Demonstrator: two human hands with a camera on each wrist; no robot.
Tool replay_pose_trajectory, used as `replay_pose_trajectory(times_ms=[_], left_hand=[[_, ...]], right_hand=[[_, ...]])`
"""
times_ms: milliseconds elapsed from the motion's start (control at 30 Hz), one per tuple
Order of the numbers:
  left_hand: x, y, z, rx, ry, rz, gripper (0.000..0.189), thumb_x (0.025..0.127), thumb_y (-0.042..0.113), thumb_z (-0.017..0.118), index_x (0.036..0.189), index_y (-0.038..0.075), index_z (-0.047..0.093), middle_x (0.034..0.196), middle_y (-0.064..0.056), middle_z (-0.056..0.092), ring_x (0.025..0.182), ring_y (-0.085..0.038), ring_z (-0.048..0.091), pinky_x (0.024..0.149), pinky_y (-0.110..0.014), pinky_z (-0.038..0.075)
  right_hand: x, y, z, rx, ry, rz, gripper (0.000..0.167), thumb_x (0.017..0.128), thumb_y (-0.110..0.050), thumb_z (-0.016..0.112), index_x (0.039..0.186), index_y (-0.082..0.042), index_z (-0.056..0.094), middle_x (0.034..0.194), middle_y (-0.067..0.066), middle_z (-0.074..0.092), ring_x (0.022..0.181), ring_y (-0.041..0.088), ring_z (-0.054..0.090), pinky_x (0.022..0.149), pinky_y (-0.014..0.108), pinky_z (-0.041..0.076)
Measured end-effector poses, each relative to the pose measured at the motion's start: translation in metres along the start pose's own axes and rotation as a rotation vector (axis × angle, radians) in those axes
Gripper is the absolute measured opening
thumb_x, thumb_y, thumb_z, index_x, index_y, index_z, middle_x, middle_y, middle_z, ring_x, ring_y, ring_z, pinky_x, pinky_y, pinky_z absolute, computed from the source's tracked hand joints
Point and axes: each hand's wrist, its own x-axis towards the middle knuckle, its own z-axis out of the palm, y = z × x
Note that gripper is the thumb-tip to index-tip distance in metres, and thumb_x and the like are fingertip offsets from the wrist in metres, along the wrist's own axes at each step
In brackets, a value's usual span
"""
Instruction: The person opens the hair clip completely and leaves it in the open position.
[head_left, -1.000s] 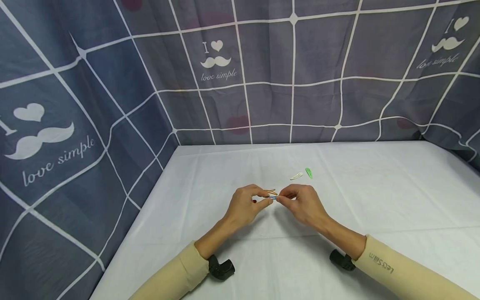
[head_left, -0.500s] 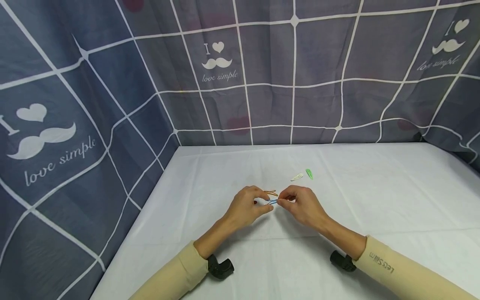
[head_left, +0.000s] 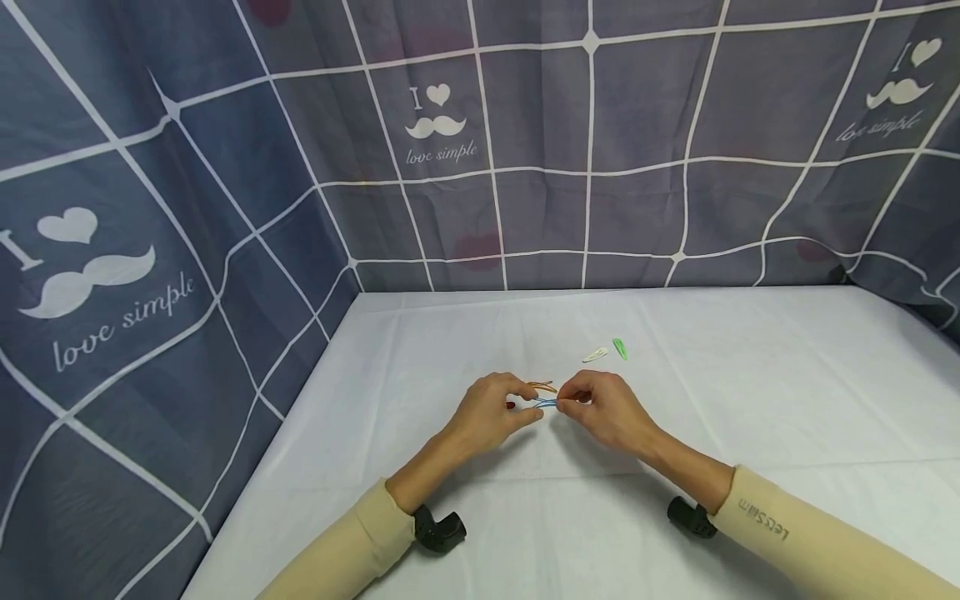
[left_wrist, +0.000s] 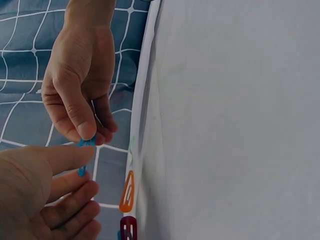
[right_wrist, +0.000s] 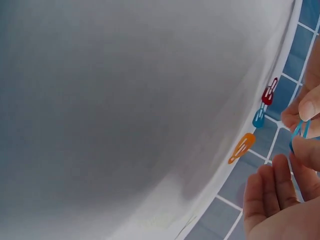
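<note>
A blue hair clip (head_left: 546,402) is held between my two hands above the white table; its thin arms look spread apart. With thumb and forefinger, my right hand (head_left: 603,404) pinches one end of it. My left hand (head_left: 491,414) has thumb and forefinger at the other end, the left thumb crossing the blue clip (left_wrist: 82,171) in the left wrist view. Just beyond the fingers lies an orange hair clip (head_left: 542,386). A dark red hair clip (right_wrist: 270,91) and another blue clip (right_wrist: 258,118) lie close together near the left hand.
Farther back on the white table (head_left: 750,375) lie a whitish hair clip (head_left: 595,355) and a green hair clip (head_left: 620,348). A dark checked curtain (head_left: 540,208) rises along the table's back and left side.
My left thumb and forefinger have parted a little, and the blue clip's arms show more spread between them. The right hand keeps its pinch. The clips on the table stay where they were.
</note>
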Motion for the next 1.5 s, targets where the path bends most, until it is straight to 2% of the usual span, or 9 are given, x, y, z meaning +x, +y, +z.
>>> replay_pose_trajectory(times_ms=[233, 567, 733, 1067, 1500], left_hand=[[0.005, -0.003, -0.004, -0.015, -0.030, -0.037, 0.025, 0.088, 0.022, 0.076, 0.108, 0.007, 0.076, 0.108, 0.001, 0.069, 0.099, -0.022, 0.064, 0.076, -0.025, 0.052], [0.011, -0.006, -0.002, -0.017, -0.057, -0.080, 0.023, 0.087, 0.019, 0.076, 0.106, 0.006, 0.075, 0.109, -0.005, 0.069, 0.092, -0.021, 0.069, 0.074, -0.028, 0.053], [0.012, -0.007, 0.000, 0.024, -0.049, -0.070, 0.022, 0.086, 0.017, 0.077, 0.106, 0.006, 0.076, 0.106, -0.003, 0.069, 0.090, -0.018, 0.066, 0.073, -0.028, 0.051], [0.015, -0.012, 0.002, 0.097, -0.073, -0.035, 0.024, 0.083, 0.012, 0.079, 0.104, 0.001, 0.075, 0.089, -0.002, 0.066, 0.073, -0.009, 0.055, 0.064, -0.024, 0.045], [0.017, -0.014, 0.003, 0.130, -0.107, -0.031, 0.024, 0.083, 0.010, 0.078, 0.105, 0.000, 0.075, 0.092, -0.003, 0.065, 0.075, -0.009, 0.055, 0.066, -0.023, 0.046]], right_hand=[[0.011, 0.002, 0.000, 0.008, -0.042, 0.004, 0.003, 0.085, -0.003, 0.072, 0.087, -0.003, 0.075, 0.084, -0.002, 0.068, 0.074, 0.014, 0.058, 0.066, 0.030, 0.048], [0.026, 0.004, -0.003, -0.028, -0.123, 0.006, 0.002, 0.084, -0.003, 0.073, 0.085, -0.002, 0.074, 0.079, -0.002, 0.068, 0.069, 0.013, 0.056, 0.063, 0.030, 0.046], [0.030, 0.007, -0.002, -0.055, -0.137, 0.014, 0.005, 0.083, -0.001, 0.072, 0.086, -0.004, 0.075, 0.079, -0.001, 0.069, 0.071, 0.013, 0.056, 0.066, 0.031, 0.046], [0.032, 0.014, 0.002, -0.083, -0.146, 0.035, 0.008, 0.082, 0.000, 0.073, 0.089, -0.002, 0.077, 0.088, 0.004, 0.073, 0.078, 0.014, 0.061, 0.070, 0.033, 0.049], [0.034, 0.014, 0.005, -0.125, -0.127, 0.021, 0.007, 0.081, 0.000, 0.074, 0.088, -0.001, 0.078, 0.090, 0.008, 0.074, 0.086, 0.022, 0.067, 0.073, 0.035, 0.052]])
